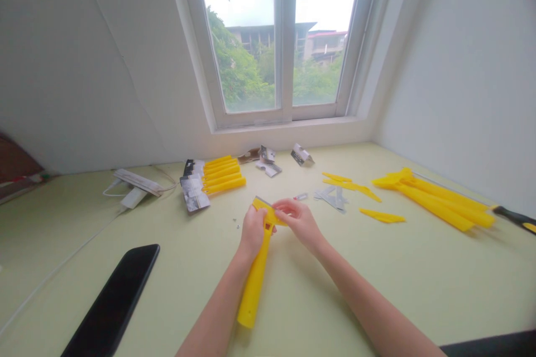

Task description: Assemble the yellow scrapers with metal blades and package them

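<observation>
Yellow plastic scraper (254,290) is held over the bench (419,301), its handle wrapped in the closed grip of the left hand (252,231). The right hand (299,222) pinches its flat head (268,211) in a narrow grip. Matching yellow handles (223,174) lie in a row farther along the bench.

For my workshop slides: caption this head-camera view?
Left hand grips a yellow plastic scraper's handle; right hand holds its blade end.

Black smartphone (111,301) lower left on pale green desk (419,290); white cable (62,270) beside it; window (285,39) top centre, green trees (238,67) outside.
</observation>
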`<state>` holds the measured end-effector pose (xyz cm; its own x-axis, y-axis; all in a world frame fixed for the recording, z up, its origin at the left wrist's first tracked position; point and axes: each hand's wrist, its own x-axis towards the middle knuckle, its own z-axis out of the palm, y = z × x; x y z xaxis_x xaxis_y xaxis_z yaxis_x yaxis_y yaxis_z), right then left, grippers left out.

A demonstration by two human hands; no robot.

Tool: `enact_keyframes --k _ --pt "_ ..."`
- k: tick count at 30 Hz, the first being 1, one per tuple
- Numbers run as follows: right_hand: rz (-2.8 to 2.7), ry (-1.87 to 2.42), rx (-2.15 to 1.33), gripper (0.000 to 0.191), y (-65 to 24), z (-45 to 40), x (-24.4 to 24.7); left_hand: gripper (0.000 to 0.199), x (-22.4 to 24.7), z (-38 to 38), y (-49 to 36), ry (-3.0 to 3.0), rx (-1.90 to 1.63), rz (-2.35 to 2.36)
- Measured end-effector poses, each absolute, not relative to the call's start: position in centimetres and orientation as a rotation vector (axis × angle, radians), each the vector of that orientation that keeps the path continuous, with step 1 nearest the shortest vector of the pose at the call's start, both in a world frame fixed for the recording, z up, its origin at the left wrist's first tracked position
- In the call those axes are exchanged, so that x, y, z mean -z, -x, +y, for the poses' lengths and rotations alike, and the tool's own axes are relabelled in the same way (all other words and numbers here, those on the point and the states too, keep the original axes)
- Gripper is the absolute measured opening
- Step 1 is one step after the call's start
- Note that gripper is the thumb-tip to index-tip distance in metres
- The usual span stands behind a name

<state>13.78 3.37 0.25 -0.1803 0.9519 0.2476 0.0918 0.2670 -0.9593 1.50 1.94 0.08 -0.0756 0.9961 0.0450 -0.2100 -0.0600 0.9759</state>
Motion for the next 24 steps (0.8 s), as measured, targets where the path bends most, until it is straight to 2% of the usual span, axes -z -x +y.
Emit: enact_keyframes --k 11,16,24 --pt "-1.577 1.000 -1.136 0.027 -14.2 3.4 -0.6 0.010 -0.2 1.7 -1.6 -1.087 -1.389 1.050" --pt "-1.488 0.990 -1.317 0.032 -14.3 3.1 -0.9 0.008 -0.1 1.8 -1.5 -1.060 -1.382 1.034" --pt "-1.458 1.001 -1.423 0.021 -14.6 2.9 -1.5 0.008 0.5 1.9 -1.4 -1.101 -1.358 1.025"
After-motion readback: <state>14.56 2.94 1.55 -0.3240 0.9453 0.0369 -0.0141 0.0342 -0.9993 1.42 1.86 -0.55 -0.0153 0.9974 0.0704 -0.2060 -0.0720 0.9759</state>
